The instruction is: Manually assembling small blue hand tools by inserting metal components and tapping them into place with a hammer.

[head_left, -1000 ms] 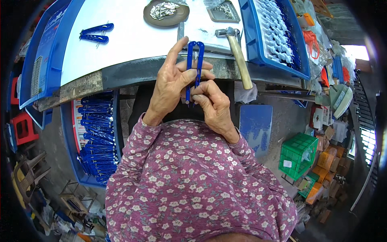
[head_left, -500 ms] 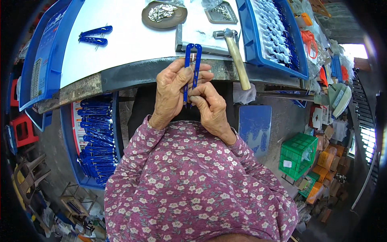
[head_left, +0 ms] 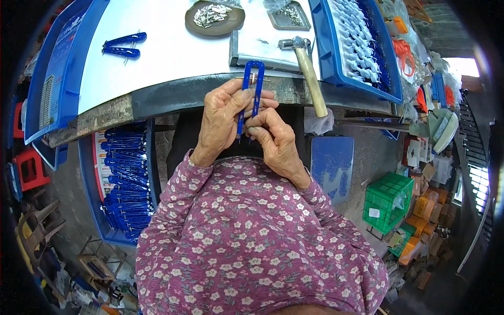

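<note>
Workbench (head_left: pixel 157 58), fingers (head_left: pixel 272 119) pinched on blue two-legged tool (head_left: pixel 259 83)

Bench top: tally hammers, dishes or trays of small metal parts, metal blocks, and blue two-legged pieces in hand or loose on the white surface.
Hammer: 1
Part holders: 2 (brown round dish, grey tray)
Metal block: 1
Blue two-legged pieces: 2 (held piece, loose piece)
Total: 6

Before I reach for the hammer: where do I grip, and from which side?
Probably the lower end of the wooden handle, from the near side, with the right hand once it leaves the blue U-shaped piece: the handle points toward the person and overhangs the workbench edge, leaving wrapping room; the hammer head lies farther in.
</note>
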Motion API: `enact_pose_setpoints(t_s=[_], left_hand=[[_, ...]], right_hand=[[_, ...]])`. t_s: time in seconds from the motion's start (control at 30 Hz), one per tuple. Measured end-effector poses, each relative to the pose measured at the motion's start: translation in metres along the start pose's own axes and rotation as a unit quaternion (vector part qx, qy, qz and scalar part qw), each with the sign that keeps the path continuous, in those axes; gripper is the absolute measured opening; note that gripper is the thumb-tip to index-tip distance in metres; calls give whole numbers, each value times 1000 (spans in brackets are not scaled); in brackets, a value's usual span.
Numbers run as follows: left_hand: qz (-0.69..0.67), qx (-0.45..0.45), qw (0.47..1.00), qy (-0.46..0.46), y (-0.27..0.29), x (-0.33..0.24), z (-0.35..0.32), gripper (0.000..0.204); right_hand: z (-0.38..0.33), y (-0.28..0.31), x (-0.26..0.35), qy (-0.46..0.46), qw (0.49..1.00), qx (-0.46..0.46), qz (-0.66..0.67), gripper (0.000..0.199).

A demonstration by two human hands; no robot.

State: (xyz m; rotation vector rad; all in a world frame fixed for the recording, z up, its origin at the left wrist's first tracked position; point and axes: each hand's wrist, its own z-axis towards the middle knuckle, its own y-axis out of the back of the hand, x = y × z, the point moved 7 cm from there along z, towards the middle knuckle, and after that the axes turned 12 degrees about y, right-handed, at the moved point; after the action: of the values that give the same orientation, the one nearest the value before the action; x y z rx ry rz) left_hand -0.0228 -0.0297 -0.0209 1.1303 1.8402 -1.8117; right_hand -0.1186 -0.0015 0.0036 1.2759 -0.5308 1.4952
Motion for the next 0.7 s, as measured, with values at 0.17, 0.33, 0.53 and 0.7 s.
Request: enact_pose_setpoints(t_s=[0.17,0.33,0.53,0.7], left_hand=[[13,12,1000,-3,0,4,1,28],[25,23,999,5,-1,5,-1,29],[12,25,1000,11,-2,6,-1,33],[71,33,997,10,0,3,-1,37]], right_hand=[[-2,3,-2,-11,1000,15,-1,4],[-4,6,1,5,999,40,-6,5],[-4,8,2,8,999,46,18,5],[-7,8,0,6,998,51,34,5]])
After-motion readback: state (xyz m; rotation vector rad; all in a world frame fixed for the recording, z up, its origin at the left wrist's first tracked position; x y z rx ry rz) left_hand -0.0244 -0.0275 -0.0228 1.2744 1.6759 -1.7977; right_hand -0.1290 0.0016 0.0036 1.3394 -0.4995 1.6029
